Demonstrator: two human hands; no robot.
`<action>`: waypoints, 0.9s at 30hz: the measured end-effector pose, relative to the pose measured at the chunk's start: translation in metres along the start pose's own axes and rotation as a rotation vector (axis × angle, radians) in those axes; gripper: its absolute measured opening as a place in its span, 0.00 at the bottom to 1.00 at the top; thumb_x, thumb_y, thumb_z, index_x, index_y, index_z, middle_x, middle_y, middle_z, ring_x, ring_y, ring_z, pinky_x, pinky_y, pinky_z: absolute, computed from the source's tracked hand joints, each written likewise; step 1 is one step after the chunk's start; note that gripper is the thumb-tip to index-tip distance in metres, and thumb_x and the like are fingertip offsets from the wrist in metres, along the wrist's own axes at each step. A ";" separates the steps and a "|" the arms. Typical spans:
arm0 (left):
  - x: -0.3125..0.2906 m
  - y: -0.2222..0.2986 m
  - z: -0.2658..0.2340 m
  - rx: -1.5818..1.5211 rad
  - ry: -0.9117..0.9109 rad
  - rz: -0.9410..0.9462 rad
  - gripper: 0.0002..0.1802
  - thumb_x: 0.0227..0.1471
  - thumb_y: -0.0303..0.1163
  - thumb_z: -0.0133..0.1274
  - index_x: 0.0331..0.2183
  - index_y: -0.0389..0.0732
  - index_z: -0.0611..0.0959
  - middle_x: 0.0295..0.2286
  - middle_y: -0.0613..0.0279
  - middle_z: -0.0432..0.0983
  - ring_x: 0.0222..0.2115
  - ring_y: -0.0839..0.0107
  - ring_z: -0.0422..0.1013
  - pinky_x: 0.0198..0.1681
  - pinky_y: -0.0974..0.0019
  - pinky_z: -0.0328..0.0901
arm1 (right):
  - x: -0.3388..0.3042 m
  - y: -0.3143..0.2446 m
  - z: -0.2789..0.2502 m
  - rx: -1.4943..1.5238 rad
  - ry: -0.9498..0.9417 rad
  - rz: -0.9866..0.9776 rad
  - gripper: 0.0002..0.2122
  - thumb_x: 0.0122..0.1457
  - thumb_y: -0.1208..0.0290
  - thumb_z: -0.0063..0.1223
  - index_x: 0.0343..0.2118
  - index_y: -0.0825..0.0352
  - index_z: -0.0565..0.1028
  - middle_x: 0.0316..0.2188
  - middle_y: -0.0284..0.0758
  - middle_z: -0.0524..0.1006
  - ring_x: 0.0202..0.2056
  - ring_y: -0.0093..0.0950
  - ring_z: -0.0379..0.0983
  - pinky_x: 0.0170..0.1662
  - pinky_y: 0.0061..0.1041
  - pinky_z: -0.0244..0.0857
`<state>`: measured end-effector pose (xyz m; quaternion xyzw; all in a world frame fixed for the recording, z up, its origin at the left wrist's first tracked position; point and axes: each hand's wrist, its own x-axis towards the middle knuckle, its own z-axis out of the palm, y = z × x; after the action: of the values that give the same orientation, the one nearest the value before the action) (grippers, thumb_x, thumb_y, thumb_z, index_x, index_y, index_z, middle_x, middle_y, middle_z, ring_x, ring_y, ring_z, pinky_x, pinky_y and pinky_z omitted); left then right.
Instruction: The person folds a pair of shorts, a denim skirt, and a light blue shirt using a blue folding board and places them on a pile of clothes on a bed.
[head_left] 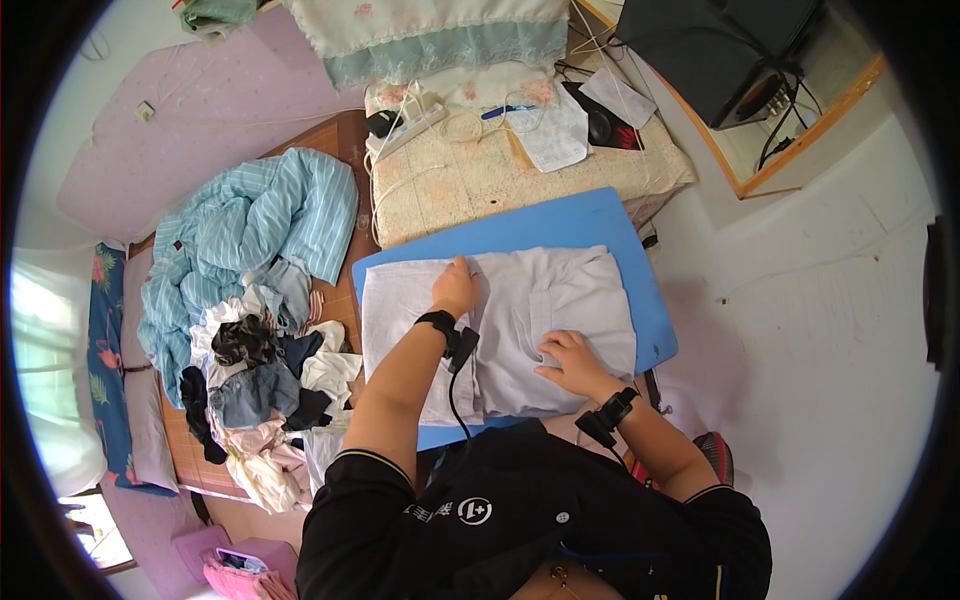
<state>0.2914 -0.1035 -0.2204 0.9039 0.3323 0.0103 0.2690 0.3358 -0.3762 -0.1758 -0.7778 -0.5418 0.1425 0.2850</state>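
Observation:
A pale grey garment (510, 360) is spread in a broad, roughly rectangular shape on a blue board (645, 310). Its left part is folded over, with a straight edge running from far to near; the exact kind of garment cannot be made out. My left hand (457, 287) is at the garment's far edge, near that fold, its fingers curled in on the cloth. On the right half, my right hand (578, 364) lies palm down with fingers spread, touching wrinkled fabric near a seam. Both wrists carry black strapped devices with cables.
Left of the board, a heap of mixed clothes (255, 390) and a light blue striped quilt (260, 220) lie on a brown mat (188, 455). Beyond it, a cloth-covered table (440, 205) bears a power strip (408, 128), papers (550, 140) and a mouse (600, 127).

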 end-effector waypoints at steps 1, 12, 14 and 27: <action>0.003 -0.005 0.000 0.000 -0.003 -0.005 0.19 0.43 0.38 0.47 0.36 0.37 0.66 0.30 0.47 0.71 0.33 0.51 0.69 0.35 0.54 0.64 | -0.001 0.001 0.001 0.002 0.012 -0.008 0.15 0.42 0.63 0.57 0.33 0.65 0.72 0.40 0.36 0.66 0.43 0.37 0.59 0.46 0.32 0.55; 0.006 0.009 -0.001 -0.689 0.077 0.125 0.11 0.43 0.29 0.51 0.31 0.34 0.73 0.22 0.54 0.73 0.23 0.66 0.70 0.28 0.68 0.65 | 0.004 0.011 0.008 0.062 0.025 0.036 0.14 0.41 0.64 0.57 0.32 0.63 0.73 0.38 0.34 0.66 0.42 0.35 0.59 0.45 0.30 0.55; 0.000 -0.001 0.011 -0.605 0.039 0.165 0.11 0.45 0.28 0.51 0.33 0.35 0.72 0.29 0.56 0.73 0.28 0.70 0.70 0.31 0.71 0.65 | 0.008 0.014 0.010 0.124 0.023 0.038 0.14 0.40 0.65 0.58 0.32 0.63 0.73 0.37 0.33 0.65 0.42 0.35 0.59 0.45 0.30 0.55; -0.172 -0.033 -0.027 -0.002 -0.379 0.588 0.14 0.34 0.36 0.57 0.25 0.42 0.71 0.25 0.58 0.67 0.32 0.58 0.65 0.36 0.60 0.62 | 0.003 0.015 0.011 0.099 0.027 0.068 0.15 0.38 0.69 0.59 0.32 0.62 0.72 0.38 0.31 0.64 0.44 0.33 0.57 0.48 0.29 0.51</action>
<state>0.1326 -0.1742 -0.1858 0.9466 0.0022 -0.0804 0.3121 0.3422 -0.3738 -0.1933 -0.7825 -0.5033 0.1684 0.3256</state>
